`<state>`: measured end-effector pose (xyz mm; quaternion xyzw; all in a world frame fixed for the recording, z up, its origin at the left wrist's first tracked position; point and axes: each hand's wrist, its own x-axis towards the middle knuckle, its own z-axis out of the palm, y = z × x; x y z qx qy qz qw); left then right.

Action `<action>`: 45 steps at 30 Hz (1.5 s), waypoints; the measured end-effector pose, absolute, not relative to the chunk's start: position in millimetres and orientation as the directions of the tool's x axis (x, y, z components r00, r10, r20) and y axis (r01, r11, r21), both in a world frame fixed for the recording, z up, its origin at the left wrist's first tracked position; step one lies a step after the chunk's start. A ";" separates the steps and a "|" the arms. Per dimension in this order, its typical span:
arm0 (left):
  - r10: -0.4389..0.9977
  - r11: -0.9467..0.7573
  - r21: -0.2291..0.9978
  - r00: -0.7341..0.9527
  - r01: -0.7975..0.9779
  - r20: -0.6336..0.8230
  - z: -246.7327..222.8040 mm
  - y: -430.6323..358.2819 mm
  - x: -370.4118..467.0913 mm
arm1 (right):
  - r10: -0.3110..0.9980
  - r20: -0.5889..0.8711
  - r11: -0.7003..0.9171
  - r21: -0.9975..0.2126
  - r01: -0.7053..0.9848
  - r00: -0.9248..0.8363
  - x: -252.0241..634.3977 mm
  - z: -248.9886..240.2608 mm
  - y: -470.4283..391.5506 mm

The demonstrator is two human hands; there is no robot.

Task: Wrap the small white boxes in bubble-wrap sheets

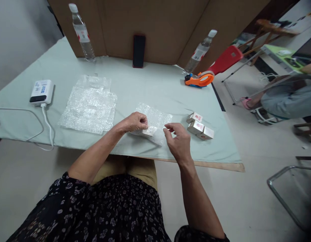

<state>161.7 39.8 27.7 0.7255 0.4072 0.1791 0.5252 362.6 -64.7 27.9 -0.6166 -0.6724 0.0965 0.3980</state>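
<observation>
A small sheet of bubble wrap (159,116) lies near the table's front edge, with a small box (149,130) in its near part, partly under the plastic. My left hand (136,122) pinches the wrap at the left end of that box, thumb and forefinger together. Just right of the wrap, my right hand (179,139) is raised with thumb and fingers curved and apart, holding nothing. Three small white boxes (195,127) with red print stand grouped to the right of my right hand. More bubble wrap sheets (88,104) lie stacked at the left.
Behind are a cardboard screen (157,27), a phone (139,51) and two water bottles (83,37). A tape dispenser (202,79) with a red handle sits back right. A white power bank (42,91) with a cable is far left. A seated person (288,99) is at right.
</observation>
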 end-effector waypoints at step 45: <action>0.972 0.161 0.887 0.087 0.432 -0.219 19.5 4.5 148.2 | 0.899 0.189 0.407 -0.020 0.913 -0.396 311.4 32.5 -51.8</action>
